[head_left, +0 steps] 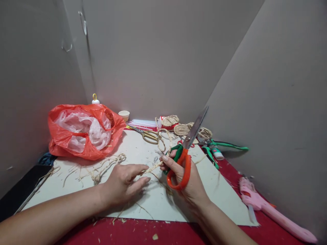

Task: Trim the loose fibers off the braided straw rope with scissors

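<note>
Above the white board, my right hand holds scissors with one orange and one green handle, blades pointing up and to the right. Its thumb and fingers also pinch a braided straw cord. The cord loops up behind the hand toward the back. My left hand is at the cord's left end, its index finger touching or very near it and its thumb apart below. Whether the left fingers grip the cord is unclear. Loose straw strands lie on the board to the left.
A red plastic bag with white plastic inside stands at back left, beside a paper cup. Gold-handled scissors, coiled braids and green-handled pliers lie along the back. A pink glue gun rests at right. Grey walls enclose the table.
</note>
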A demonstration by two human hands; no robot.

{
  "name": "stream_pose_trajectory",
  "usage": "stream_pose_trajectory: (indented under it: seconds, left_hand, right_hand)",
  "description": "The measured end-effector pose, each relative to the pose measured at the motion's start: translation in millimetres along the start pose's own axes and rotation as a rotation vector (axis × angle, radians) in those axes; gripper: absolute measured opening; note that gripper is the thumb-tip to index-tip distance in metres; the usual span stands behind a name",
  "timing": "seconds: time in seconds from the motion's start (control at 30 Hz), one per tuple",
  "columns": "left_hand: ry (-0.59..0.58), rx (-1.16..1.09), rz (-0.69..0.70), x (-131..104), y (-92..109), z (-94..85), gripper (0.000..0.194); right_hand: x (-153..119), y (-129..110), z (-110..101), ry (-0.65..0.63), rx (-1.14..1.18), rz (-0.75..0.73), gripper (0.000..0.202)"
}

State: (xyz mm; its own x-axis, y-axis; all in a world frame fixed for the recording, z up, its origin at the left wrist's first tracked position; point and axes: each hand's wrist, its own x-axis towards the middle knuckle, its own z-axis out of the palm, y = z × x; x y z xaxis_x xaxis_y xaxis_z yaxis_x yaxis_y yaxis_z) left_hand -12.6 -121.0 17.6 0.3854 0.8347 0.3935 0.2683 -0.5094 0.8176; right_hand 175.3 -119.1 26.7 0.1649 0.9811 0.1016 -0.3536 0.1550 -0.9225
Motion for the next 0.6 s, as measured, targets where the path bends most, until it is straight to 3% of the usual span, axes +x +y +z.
stream_pose_trajectory:
  seconds: [0.1, 0.27, 0.43, 0.6]
  left_hand:
    - [-0.009, -0.09, -0.053, 3.1, 6.1, 2.4, 0.021]
    - [-0.13, -0.249, -0.184, 7.5, 11.3, 3.1, 0.02]
    - [-0.104, -0.267, -0.209, 6.2, 10.9, 3.4, 0.017]
    - [-0.135, -0.494, -0.38, 7.2, 10.9, 5.2, 0.026]
  right_hand:
    - [-2.4, 1.0, 1.2, -0.035, -0.026, -0.001, 0.033]
    - [-4.0, 2.8, 1.2, -0.034, -0.056, -0.016, 0.033]
    - [-3.4, 6.4, 1.5, -0.025, 0.006, 0.021, 0.034]
    - [-5.0, 4.8, 2.4, -0.062, -0.089, 0.013, 0.036]
